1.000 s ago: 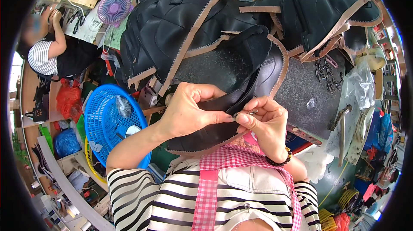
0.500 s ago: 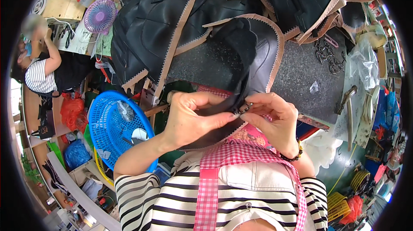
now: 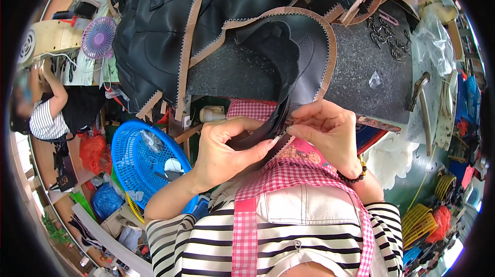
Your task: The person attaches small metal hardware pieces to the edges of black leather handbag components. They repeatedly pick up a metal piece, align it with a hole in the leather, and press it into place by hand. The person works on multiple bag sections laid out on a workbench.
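Note:
A black leather piece (image 3: 317,65) with a tan, zigzag-cut border hangs off the workbench edge toward my lap. My left hand (image 3: 227,150) grips its folded dark lower edge, thumb stretched along the top. Close beside it, my right hand (image 3: 327,130) pinches the same edge between thumb and fingertips. A small, shiny dark metal part shows between the two thumbs; the fingers hide most of it, so its kind is unclear. More black leather pieces (image 3: 149,35) with tan zigzag borders lie heaped on the far side of the bench.
Small dark metal parts (image 3: 389,40) lie on the grey bench top (image 3: 356,81), with a hammer (image 3: 424,96) at its right. A blue plastic basket (image 3: 136,166) stands at left. Beyond it are a purple fan (image 3: 99,37) and another person (image 3: 49,117).
The view has shifted, so bench things sit farther left and higher. My hands stay close together at the leather edge; the metal part is now more covered by my fingers.

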`<state>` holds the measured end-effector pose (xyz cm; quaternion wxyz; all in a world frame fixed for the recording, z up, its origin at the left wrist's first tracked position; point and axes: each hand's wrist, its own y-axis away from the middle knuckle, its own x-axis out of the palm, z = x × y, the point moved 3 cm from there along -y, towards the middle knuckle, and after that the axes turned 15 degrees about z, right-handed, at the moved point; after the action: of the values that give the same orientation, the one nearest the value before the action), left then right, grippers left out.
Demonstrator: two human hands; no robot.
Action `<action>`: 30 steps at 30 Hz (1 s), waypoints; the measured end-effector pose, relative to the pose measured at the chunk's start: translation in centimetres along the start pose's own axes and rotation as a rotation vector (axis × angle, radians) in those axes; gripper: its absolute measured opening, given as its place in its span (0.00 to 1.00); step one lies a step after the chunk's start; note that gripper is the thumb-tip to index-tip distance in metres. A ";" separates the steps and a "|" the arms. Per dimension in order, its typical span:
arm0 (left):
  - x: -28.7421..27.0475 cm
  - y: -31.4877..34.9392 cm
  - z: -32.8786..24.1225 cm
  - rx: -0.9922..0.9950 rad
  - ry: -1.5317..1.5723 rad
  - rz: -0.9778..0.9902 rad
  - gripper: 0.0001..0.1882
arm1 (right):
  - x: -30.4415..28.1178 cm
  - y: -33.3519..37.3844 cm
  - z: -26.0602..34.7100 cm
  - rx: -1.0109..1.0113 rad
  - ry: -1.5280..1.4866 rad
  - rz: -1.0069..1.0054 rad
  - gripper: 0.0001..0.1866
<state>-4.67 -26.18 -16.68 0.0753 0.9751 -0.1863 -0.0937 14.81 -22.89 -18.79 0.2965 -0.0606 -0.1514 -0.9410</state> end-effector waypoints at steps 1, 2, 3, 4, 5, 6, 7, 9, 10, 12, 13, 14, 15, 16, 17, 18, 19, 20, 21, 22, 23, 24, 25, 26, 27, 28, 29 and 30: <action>0.1 0.0 -0.5 -0.029 0.014 0.007 0.11 | 0.1 0.1 -0.1 -0.006 -0.022 -0.013 0.07; 0.2 0.0 -0.7 -0.058 0.028 0.013 0.11 | 0.2 0.2 0.0 -0.031 0.026 -0.014 0.07; 0.2 -0.1 -0.5 -0.071 0.005 0.011 0.10 | 0.2 0.3 0.0 -0.056 0.074 -0.014 0.08; 0.2 -0.1 -0.4 -0.082 -0.019 0.006 0.10 | 0.3 0.3 0.2 -0.081 0.123 -0.011 0.08; 0.2 -0.1 -0.3 -0.094 -0.043 0.001 0.09 | 0.5 0.4 0.5 -0.115 0.183 -0.023 0.08; 0.2 -0.2 -0.3 -0.105 -0.030 0.020 0.08 | 0.6 0.4 0.8 -0.148 0.243 -0.034 0.08; 0.1 -0.2 -0.3 -0.118 -0.013 0.037 0.08 | 0.7 0.6 1.1 -0.178 0.304 -0.044 0.09; 0.1 -0.1 -0.2 -0.118 -0.009 0.058 0.07 | 0.7 0.4 1.3 -0.267 0.415 -0.032 0.09; 0.1 -0.1 -0.2 -0.105 -0.021 0.061 0.06 | 0.8 0.4 1.5 -0.312 0.469 -0.025 0.09; 0.2 0.0 -0.2 -0.066 -0.040 0.044 0.06 | 0.9 0.3 1.6 -0.225 0.413 -0.039 0.08; 0.4 0.1 0.0 -0.038 -0.047 0.021 0.07 | 0.9 0.2 1.7 -0.184 0.387 -0.044 0.07; 0.4 0.1 0.0 -0.010 -0.054 -0.003 0.07 | 0.8 0.2 1.6 -0.146 0.389 -0.025 0.06; 0.4 0.2 0.0 -0.015 -0.070 0.000 0.07 | 0.7 0.3 1.6 -0.108 0.392 -0.007 0.06; 0.4 0.3 -0.1 -0.021 -0.084 0.008 0.07 | 0.6 0.3 1.5 -0.067 0.394 0.009 0.05; 0.5 0.3 -0.2 -0.027 -0.098 0.015 0.07 | 0.6 0.4 1.5 -0.082 0.415 0.023 0.05; 0.5 0.3 -0.2 -0.027 -0.087 0.018 0.07 | 0.7 0.5 1.5 -0.096 0.437 0.038 0.05; 0.7 0.4 -0.2 -0.030 -0.078 0.020 0.06 | 0.7 0.5 1.5 -0.112 0.456 0.055 0.05; 0.7 0.4 -0.2 -0.032 -0.069 0.022 0.06 | 0.8 0.5 1.4 -0.095 0.421 0.062 0.05; 0.7 0.5 -0.2 -0.042 -0.094 0.028 0.06 | 0.8 0.5 1.3 -0.077 0.386 0.069 0.05; 0.6 0.6 0.0 -0.051 -0.119 0.037 0.07 | 0.8 0.5 1.3 -0.059 0.352 0.074 0.05; 0.6 0.7 0.1 -0.059 -0.144 0.046 0.07 | 0.7 0.4 1.3 -0.022 0.329 0.085 0.05; 0.7 0.7 0.1 -0.060 -0.129 0.054 0.07 | 0.6 0.4 1.4 0.015 0.307 0.096 0.05; 0.7 0.8 0.1 -0.059 -0.114 0.057 0.08 | 0.5 0.3 1.4 0.050 0.287 0.110 0.05; 0.7 0.8 0.0 -0.057 -0.100 0.061 0.08 | 0.5 0.3 1.5 -0.006 0.305 0.102 0.06; 0.7 0.8 0.0 -0.067 -0.082 0.062 0.08 | 0.5 0.4 1.5 -0.061 0.323 0.094 0.06; 0.8 0.8 -0.1 -0.074 -0.062 0.058 0.08 | 0.4 0.4 1.5 -0.118 0.345 0.089 0.06; 0.9 0.8 -0.2 -0.081 -0.042 0.054 0.08 | 0.3 0.4 1.3 -0.113 0.348 0.095 0.06; 0.9 0.7 -0.3 -0.067 -0.048 0.067 0.08 | 0.3 0.5 1.1 -0.108 0.351 0.100 0.06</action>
<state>-4.06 -27.09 -16.35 0.1067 0.9627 -0.2175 -0.1205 14.84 -23.10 -17.57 0.3611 0.0810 -0.0435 -0.9280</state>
